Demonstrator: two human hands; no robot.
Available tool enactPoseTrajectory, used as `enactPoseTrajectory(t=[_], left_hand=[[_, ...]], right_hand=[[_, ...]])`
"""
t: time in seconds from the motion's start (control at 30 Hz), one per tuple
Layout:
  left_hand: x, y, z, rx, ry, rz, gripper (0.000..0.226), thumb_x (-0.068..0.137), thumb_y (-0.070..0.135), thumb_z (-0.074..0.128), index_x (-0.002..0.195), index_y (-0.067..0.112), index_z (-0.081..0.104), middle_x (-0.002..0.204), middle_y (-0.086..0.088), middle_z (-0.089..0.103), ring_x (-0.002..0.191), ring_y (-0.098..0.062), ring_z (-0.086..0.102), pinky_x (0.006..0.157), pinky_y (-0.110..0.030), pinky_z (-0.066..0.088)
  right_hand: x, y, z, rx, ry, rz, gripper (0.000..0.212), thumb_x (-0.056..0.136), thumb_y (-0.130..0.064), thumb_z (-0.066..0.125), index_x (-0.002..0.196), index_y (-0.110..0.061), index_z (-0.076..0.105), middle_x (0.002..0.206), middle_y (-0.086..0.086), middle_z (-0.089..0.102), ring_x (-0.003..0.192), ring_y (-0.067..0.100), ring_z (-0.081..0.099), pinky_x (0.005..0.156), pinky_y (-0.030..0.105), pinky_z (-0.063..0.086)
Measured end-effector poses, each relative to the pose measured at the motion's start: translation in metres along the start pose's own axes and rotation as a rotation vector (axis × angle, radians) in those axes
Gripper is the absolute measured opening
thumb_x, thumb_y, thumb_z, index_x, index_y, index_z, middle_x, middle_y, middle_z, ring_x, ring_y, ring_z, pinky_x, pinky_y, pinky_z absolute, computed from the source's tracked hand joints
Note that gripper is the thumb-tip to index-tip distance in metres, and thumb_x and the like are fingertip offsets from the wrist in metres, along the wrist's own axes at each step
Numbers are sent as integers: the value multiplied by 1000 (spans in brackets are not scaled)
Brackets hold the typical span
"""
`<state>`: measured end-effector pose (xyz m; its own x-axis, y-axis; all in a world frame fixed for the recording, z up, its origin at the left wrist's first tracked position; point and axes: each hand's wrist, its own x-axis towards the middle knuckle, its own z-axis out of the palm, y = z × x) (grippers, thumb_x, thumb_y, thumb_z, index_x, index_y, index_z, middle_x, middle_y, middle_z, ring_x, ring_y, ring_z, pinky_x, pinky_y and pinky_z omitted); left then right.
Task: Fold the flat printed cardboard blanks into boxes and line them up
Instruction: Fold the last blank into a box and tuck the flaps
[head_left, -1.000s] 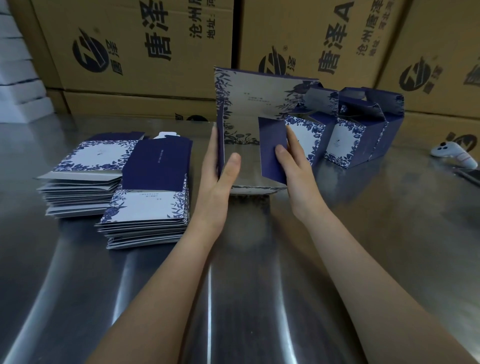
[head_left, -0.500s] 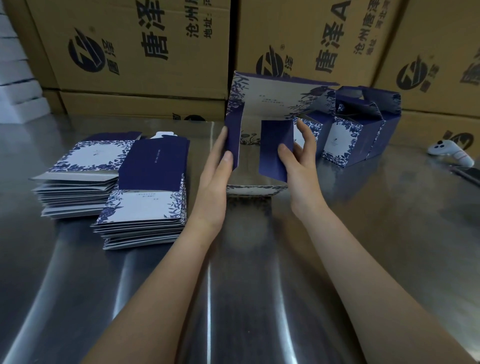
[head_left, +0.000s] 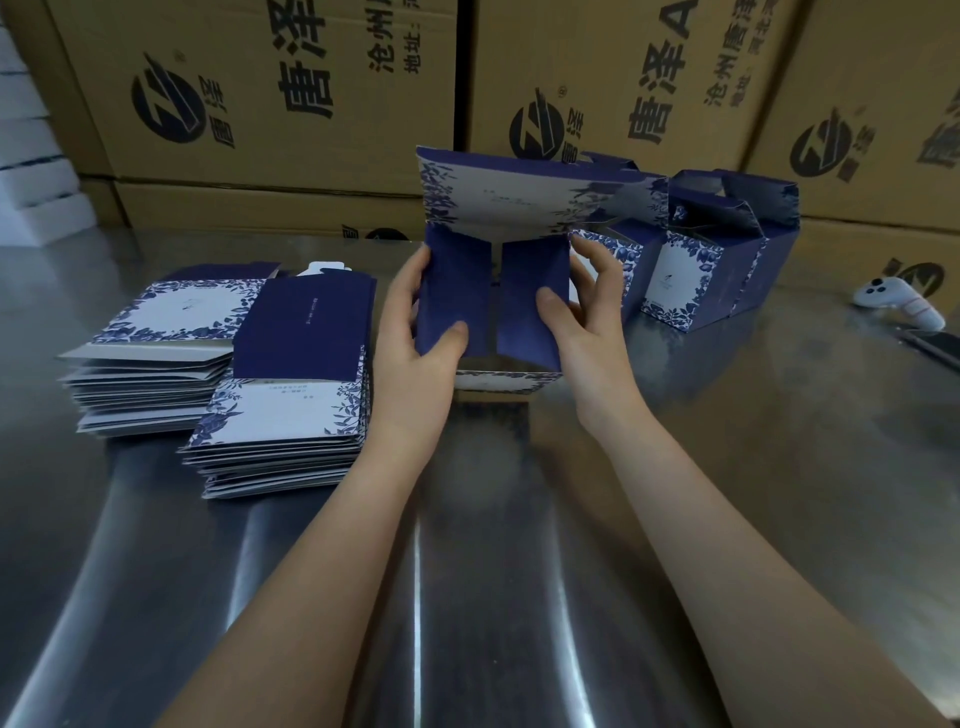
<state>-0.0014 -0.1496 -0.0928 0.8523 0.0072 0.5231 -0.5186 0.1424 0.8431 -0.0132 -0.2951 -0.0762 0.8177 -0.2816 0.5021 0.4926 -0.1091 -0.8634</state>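
Reaching out over the steel table (head_left: 467, 597), I am working on one half-formed box (head_left: 498, 260) that is standing on the table straight ahead of me. My left hand (head_left: 415, 338) is gripping the left navy flap (head_left: 457, 280), thumb on its front, fingers curled behind its edge. My right hand (head_left: 587, 322) is pinching the right navy flap (head_left: 530, 280) the same way. Both flaps are sitting angled inward with a gap between them, not closed yet. The tall floral panel (head_left: 519, 202) is standing up behind them, untucked. My read: flap-closing step, this box roughly midway. To my left, two stacks of flat blanks (head_left: 280, 415) are lying side by side, both thick, so most of the job is waiting. Farther off, just beyond my right hand, finished boxes (head_left: 685, 280) are standing in a row, touching each other; at least two, exact count unclear. Brown cartons (head_left: 291, 93) are lining the back.
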Motion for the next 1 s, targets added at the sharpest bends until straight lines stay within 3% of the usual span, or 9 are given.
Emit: enactPoseTrajectory(t=[0.13,0.27,0.37,0.5,0.63,0.8,0.83,0.9,1.0], left_hand=[[4,3,-4,-17,78,-75,68,90,-1,59,140,41,39,128,14,54,106,8,58,79,-11,50],[6,8,-6,13,73,-92,63,86,-3,57,140,30,51,133,8,59,117,-4,57,94,-26,53],[6,10,-5,32,90,-116,66,85,-3,55,139,34,53,134,10,58,117,-2,57,94,-24,50],[7,9,-4,14,113,-172,66,85,-5,50,139,33,54,133,11,59,118,-3,57,104,-33,47],[6,11,-2,-1,132,-202,65,87,-7,46,139,32,54,131,16,60,124,-4,53,110,-35,42],[8,17,-4,10,117,-233,59,87,5,53,138,34,55,131,15,61,119,-6,58,106,-37,46],[8,18,-4,2,111,-250,55,87,10,56,137,34,56,129,12,64,117,-9,60,105,-39,47],[9,22,-6,-60,119,-285,41,90,17,61,128,31,63,118,10,70,109,-9,66,100,-36,50],[12,28,-10,-163,168,-320,17,90,24,67,107,27,72,102,9,75,96,-6,71,82,-23,55]], right_hand=[[1,-1,-1,73,18,85,54,98,-7,54,136,-39,33,146,-2,43,126,35,47,108,50,41],[5,-1,-1,23,22,93,55,97,-6,53,147,-24,38,140,-5,52,106,6,62,95,26,50],[6,1,-1,-18,29,121,56,96,-7,52,148,-24,40,137,10,55,120,27,50,104,32,44],[4,-1,1,-74,31,114,59,95,-5,47,150,-22,37,143,-14,49,127,6,43,104,11,37],[5,-5,2,-95,27,110,59,95,-2,43,150,-22,37,150,-12,43,138,6,38,116,24,28],[4,-11,1,-83,31,116,57,93,-4,49,146,-24,44,128,-9,61,118,15,54,92,17,18],[3,-12,0,-57,28,133,55,92,-4,51,143,-25,49,118,-3,67,119,19,49,89,27,53],[4,-13,-1,-7,13,153,49,92,-5,54,138,-24,55,99,-2,72,80,18,64,76,28,54],[4,-13,-4,20,15,189,44,94,-7,56,138,-15,54,121,0,68,89,9,67,76,20,55]])
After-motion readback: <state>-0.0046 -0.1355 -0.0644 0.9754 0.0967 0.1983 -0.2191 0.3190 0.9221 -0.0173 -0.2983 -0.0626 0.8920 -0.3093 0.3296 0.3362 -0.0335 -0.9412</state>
